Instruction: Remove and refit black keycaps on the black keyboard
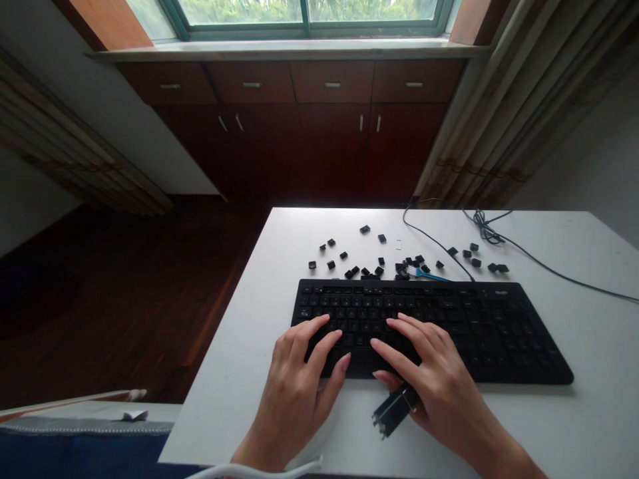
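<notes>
A black full-size keyboard (499, 332) lies on the white table, with some key positions looking bare of caps. My left hand (299, 376) rests over its left part, fingers spread and fingertips on or just above the keys. Over the middle is my right hand (439, 372), its index and middle fingers stretched onto the keys. Tucked in that hand, between thumb and palm, is a black block-shaped tool (397, 409) with metal prongs at its lower end. Loose black keycaps (343, 255) lie scattered behind the keyboard. Among them is a blue-handled brush (432, 274) with pale bristles.
The white table (234, 359) ends on the left above a dark wooden floor. A thin cable (434, 238) runs from the keyboard's back, with a coiled part (484, 228) at the far right. A small white wire loop (399, 245) lies near the keycaps. Cabinets (329, 133) stand beyond.
</notes>
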Available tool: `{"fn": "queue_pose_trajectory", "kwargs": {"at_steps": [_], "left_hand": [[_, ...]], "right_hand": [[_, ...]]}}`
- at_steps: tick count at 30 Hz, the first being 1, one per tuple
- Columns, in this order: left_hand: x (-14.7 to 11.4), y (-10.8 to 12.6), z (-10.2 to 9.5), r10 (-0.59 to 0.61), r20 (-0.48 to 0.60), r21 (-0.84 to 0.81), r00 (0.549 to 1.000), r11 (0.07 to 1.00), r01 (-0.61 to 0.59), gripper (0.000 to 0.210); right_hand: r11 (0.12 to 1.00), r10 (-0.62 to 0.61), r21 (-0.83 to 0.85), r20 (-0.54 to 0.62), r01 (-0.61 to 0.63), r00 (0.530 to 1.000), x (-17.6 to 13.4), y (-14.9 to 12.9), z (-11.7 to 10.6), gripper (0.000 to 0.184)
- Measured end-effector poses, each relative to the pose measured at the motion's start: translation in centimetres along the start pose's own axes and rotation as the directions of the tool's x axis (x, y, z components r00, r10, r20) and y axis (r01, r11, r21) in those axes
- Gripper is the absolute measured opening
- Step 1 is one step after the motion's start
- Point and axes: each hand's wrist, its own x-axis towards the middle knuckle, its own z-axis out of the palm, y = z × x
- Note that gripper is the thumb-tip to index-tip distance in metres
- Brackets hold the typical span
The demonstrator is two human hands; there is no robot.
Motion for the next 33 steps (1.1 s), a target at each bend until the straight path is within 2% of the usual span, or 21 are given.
{"fn": "queue_pose_trajectory", "kwargs": {"at_steps": [6, 10, 13, 24, 33], "left_hand": [[0.1, 0.0, 0.0, 0.007, -0.007, -0.003, 1.000, 1.000, -0.007, 0.036], [0.0, 0.0, -0.1, 0.007, -0.020, -0.004, 1.000, 1.000, -0.007, 0.035], [-0.1, 0.1, -0.1, 0.010, -0.033, 0.000, 0.999, 1.000, -0.010, 0.034], [0.1, 0.1, -0.1, -0.006, -0.022, -0.011, 1.000, 1.000, 0.006, 0.034], [0.2, 0.1, 0.0, -0.001, -0.024, -0.005, 1.000, 1.000, 0.001, 0.033]], "right_hand": [[0.999, 0.042, 0.008, -0.023, -0.042, 0.999, 0.6, -0.4, 0.1, 0.029], [0.995, 0.095, -0.008, -0.079, -0.096, 0.992, 0.4, -0.2, 0.6, 0.034], [0.993, 0.118, -0.005, -0.081, -0.119, 0.990, 0.1, 0.0, 0.7, 0.036], [0.995, 0.092, 0.037, -0.066, -0.090, 0.994, -0.2, 0.0, 0.2, 0.024], [0.995, 0.087, 0.055, -0.088, -0.082, 0.992, -0.5, 0.2, 0.4, 0.030]]}}
